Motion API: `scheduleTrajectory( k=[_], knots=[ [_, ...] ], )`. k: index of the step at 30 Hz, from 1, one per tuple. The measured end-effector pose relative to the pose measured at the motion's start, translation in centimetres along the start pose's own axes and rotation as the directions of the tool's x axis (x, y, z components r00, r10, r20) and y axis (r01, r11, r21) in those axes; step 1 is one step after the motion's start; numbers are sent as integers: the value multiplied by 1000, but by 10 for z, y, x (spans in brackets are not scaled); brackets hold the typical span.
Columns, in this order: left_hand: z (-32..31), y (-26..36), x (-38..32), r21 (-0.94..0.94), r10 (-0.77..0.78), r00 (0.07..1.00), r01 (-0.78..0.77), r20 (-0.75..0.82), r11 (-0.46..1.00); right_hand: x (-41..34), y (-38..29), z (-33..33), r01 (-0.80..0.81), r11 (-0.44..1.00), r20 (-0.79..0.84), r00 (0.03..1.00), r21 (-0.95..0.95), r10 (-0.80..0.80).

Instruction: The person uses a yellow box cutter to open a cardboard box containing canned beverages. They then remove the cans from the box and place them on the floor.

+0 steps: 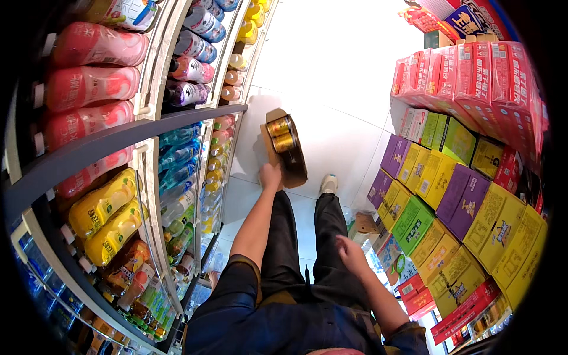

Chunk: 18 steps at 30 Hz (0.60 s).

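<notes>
My left hand (270, 176) grips the near left edge of an open cardboard tray (265, 137), which is held out ahead of my legs over the tiled floor. Inside the tray, gold and dark cans (284, 138) stand at the far end, wrapped in film; its near part looks dark, and I cannot tell what lies there. My right hand (350, 254) hangs beside my right thigh, its fingers partly curled, touching nothing that I can see.
Shelves on the left hold pink bottles (93, 88), yellow bottles (113, 230) and blue bottles (179, 155), with a dark shelf frame (120, 126) between sections. Stacked yellow cartons (497, 226), purple cartons (463, 197) and red shrink-wrapped packs (475, 75) line the right. White floor tiles (341, 133) run between.
</notes>
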<state>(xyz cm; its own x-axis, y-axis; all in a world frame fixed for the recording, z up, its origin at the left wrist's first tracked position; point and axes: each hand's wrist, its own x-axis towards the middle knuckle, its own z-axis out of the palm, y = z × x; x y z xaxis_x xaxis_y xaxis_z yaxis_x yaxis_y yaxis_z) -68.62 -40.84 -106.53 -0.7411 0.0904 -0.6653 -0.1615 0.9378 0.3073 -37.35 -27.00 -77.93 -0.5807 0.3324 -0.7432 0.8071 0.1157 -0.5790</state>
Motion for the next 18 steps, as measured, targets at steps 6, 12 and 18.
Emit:
scheduleTrajectory(
  k=[6,12,18],
  knots=[
    [-41,58,-47,-42,15,999,-17,-36,999,120,-116,-15,441,894,-146,882,-76,-448],
    [-116,79,-175,101,110,993,-112,32,989,203,-151,13,506,759,-59,816,-410,-575],
    [-140,96,-254,78,185,981,-190,62,979,169,-154,43,201,904,-272,909,-376,-315]
  ],
)
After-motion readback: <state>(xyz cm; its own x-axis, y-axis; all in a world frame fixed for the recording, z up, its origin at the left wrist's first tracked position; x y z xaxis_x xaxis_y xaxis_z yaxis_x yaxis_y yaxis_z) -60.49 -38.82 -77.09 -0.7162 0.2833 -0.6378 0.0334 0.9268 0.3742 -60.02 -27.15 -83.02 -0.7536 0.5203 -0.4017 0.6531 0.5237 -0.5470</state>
